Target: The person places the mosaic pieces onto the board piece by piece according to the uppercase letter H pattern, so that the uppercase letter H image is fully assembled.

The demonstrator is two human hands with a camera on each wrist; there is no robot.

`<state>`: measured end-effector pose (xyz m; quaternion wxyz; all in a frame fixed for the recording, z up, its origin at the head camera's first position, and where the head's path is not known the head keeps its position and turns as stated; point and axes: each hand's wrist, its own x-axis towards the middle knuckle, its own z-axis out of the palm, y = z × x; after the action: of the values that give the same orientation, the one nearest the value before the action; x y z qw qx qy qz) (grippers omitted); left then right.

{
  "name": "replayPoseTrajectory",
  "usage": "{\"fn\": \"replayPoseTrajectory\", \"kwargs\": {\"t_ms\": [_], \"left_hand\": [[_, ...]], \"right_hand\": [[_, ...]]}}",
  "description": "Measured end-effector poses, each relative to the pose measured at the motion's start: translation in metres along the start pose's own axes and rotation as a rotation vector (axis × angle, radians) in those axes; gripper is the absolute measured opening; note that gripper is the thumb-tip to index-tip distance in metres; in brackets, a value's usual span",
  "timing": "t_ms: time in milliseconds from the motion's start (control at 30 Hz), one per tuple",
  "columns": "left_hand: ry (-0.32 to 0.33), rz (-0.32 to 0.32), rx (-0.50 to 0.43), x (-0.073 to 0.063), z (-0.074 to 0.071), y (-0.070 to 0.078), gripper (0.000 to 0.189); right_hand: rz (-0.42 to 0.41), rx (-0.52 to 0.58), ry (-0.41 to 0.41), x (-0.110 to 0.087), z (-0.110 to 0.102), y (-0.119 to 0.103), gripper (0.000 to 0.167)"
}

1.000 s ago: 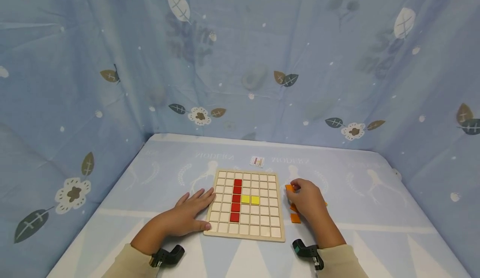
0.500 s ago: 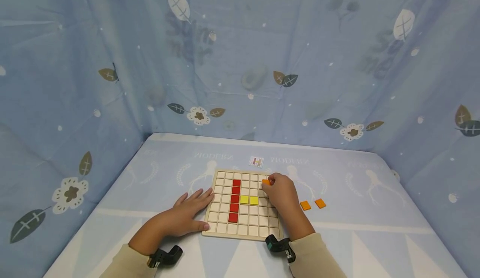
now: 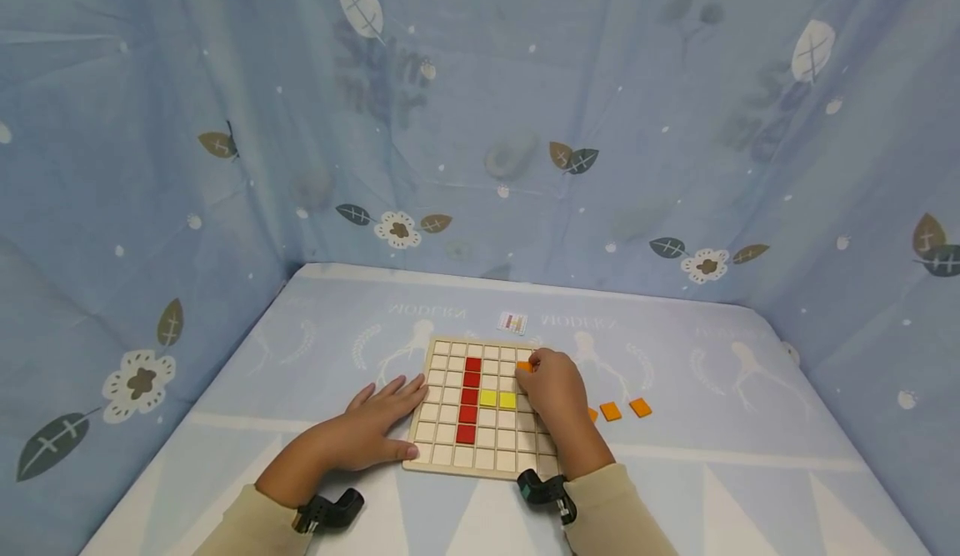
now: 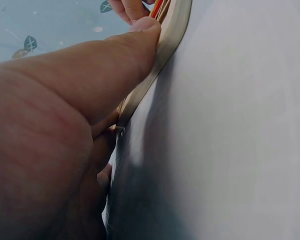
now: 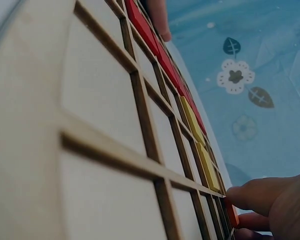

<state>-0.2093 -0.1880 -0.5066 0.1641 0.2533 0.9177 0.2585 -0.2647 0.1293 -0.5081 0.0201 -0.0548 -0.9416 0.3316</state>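
Note:
A wooden grid board lies on the table, with a column of red square tiles and two yellow tiles in its cells. My right hand is over the board's far right part and pinches an orange tile at a cell. In the right wrist view, thumb and fingers meet at the orange tile, beyond the yellow tiles. My left hand rests with fingers spread at the board's left edge; the left wrist view shows its thumb on the rim.
Several loose orange tiles lie on the table right of the board, one partly hidden by the right forearm. Beyond the board's far edge is a small printed card. A patterned blue curtain encloses the table's back and sides.
My right hand has moved left from the loose orange tiles to the board's far right part, carrying one orange tile, then slightly further left. The left hand stays at the board's edge.

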Motion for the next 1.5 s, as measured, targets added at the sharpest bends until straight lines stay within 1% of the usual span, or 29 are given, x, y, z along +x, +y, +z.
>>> {"fn": "replayPoseTrajectory", "kwargs": {"t_ms": [367,433,533,700,833,1000,1100,1167,1233,1333,1500], "left_hand": [[-0.007,-0.007,0.013,0.002,0.0,0.001,0.096],[-0.009,-0.007,0.012,0.002,0.0,0.001,0.096],[-0.01,-0.011,0.017,0.001,0.0,0.001,0.096],[-0.005,-0.011,0.011,0.0,-0.001,0.001,0.096],[-0.003,-0.013,0.013,0.0,-0.001,0.002,0.096],[-0.004,-0.023,0.017,0.0,0.001,0.002,0.096],[-0.013,-0.029,0.018,-0.001,0.001,0.002,0.097],[-0.015,-0.029,0.012,-0.002,0.001,0.001,0.097],[-0.016,-0.028,0.009,-0.003,0.002,0.001,0.097],[-0.007,-0.021,-0.001,-0.002,0.001,0.001,0.097],[-0.004,-0.01,0.002,-0.001,-0.002,0.002,0.097]], "right_hand": [[0.012,-0.033,0.02,-0.001,-0.001,0.001,0.035],[0.004,-0.029,0.021,-0.001,-0.002,0.001,0.036],[-0.014,-0.021,0.004,-0.002,-0.003,0.0,0.036],[-0.053,-0.032,-0.026,-0.002,-0.006,-0.001,0.032],[-0.059,-0.029,-0.038,-0.003,-0.007,0.001,0.033],[-0.071,0.042,-0.065,-0.004,-0.011,0.006,0.039],[-0.085,0.099,-0.098,-0.008,-0.018,0.007,0.046],[-0.101,0.104,-0.113,-0.011,-0.024,0.009,0.049],[-0.117,0.083,-0.126,-0.013,-0.032,0.013,0.048],[-0.145,0.005,-0.134,-0.016,-0.044,0.021,0.043],[-0.149,-0.078,-0.172,-0.021,-0.062,0.038,0.035]]}}
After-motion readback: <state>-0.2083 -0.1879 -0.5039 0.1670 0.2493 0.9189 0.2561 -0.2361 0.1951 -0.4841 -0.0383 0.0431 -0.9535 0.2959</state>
